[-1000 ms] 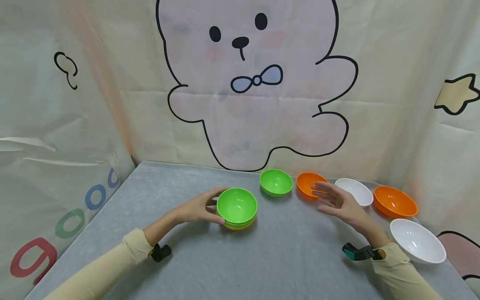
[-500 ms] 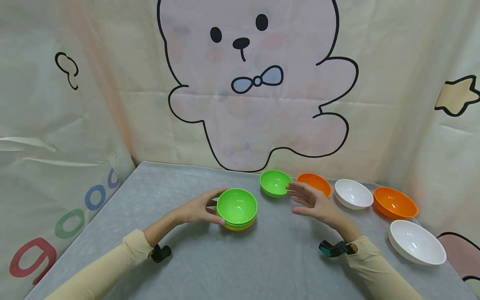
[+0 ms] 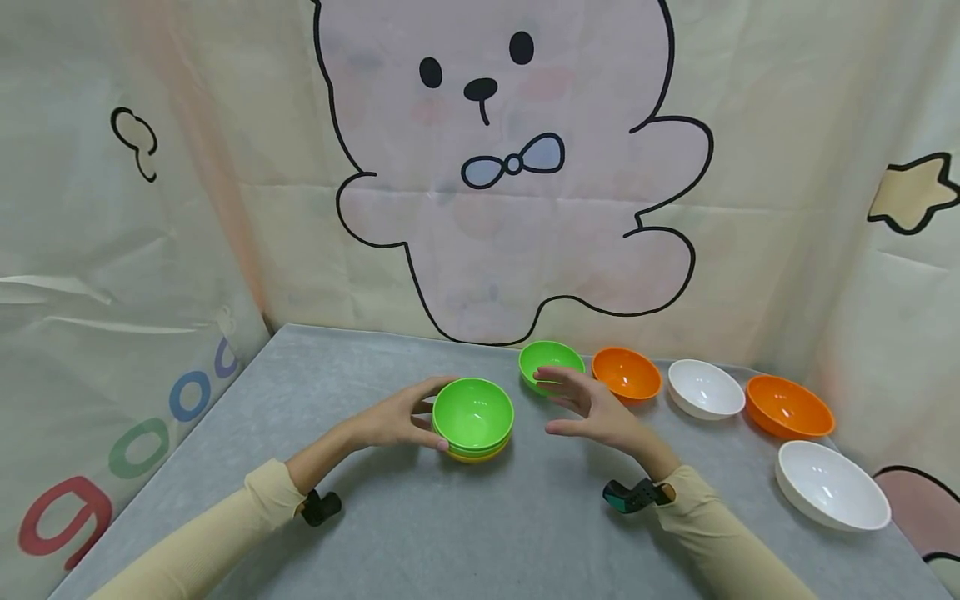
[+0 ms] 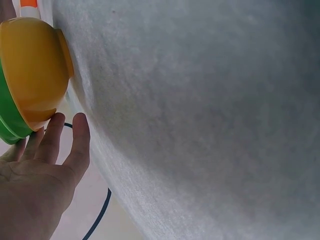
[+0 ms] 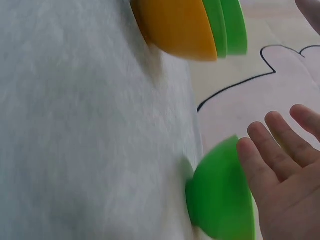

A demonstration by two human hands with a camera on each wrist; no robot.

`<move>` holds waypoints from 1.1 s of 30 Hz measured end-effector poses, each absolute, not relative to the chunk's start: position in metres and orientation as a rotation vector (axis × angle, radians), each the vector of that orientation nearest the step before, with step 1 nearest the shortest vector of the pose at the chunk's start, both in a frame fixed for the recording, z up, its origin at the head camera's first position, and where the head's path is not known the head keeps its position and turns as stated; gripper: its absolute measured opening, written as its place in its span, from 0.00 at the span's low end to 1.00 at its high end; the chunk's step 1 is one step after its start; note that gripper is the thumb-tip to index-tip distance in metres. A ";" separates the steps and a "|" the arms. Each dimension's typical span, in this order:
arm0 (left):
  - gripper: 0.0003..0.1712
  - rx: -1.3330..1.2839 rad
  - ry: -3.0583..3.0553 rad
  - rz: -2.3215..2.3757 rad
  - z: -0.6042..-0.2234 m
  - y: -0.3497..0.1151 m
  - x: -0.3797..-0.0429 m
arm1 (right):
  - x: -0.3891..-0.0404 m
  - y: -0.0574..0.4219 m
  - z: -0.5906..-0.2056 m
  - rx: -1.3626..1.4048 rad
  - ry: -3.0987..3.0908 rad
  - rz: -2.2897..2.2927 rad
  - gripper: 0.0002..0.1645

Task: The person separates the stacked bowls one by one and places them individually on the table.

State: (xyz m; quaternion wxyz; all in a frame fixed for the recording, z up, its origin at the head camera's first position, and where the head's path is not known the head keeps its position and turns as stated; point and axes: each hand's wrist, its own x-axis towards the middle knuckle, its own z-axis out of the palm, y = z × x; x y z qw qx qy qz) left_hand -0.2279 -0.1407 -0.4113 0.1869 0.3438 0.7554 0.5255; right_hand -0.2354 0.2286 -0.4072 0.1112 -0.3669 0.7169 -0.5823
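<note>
The left grip (image 3: 393, 414) is parted about as wide as the stack (image 3: 474, 414) it holds from 9 o'clock at mid-counter (image 3: 480, 533), thumb on the near side; the stack counts two green bowls over one yellow bowl (image 3: 480, 457). At 3 o'clock from it the right grip (image 3: 597, 411) is spread wide and holds nothing, its fingertips overlapping the lone green bowl (image 3: 551, 356) at 2 o'clock, contact unclear. Two orange bowls (image 3: 627, 373) and two white bowls (image 3: 707, 389) line up between 2 and 4 o'clock.
</note>
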 end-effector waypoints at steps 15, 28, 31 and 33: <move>0.54 0.953 2.140 1.467 -0.410 -0.141 -0.228 | -0.237 0.184 -0.411 -1.132 2.024 -1.659 0.54; 0.54 0.950 2.096 1.496 -0.409 -0.141 -0.228 | -0.240 0.153 -0.413 -1.116 2.123 -1.517 0.63; 0.54 0.944 2.097 1.498 -0.410 -0.141 -0.228 | -0.241 0.149 -0.415 -1.106 2.149 -1.485 0.64; 0.54 0.940 2.102 1.498 -0.410 -0.141 -0.228 | -0.242 0.147 -0.416 -1.094 2.170 -1.469 0.66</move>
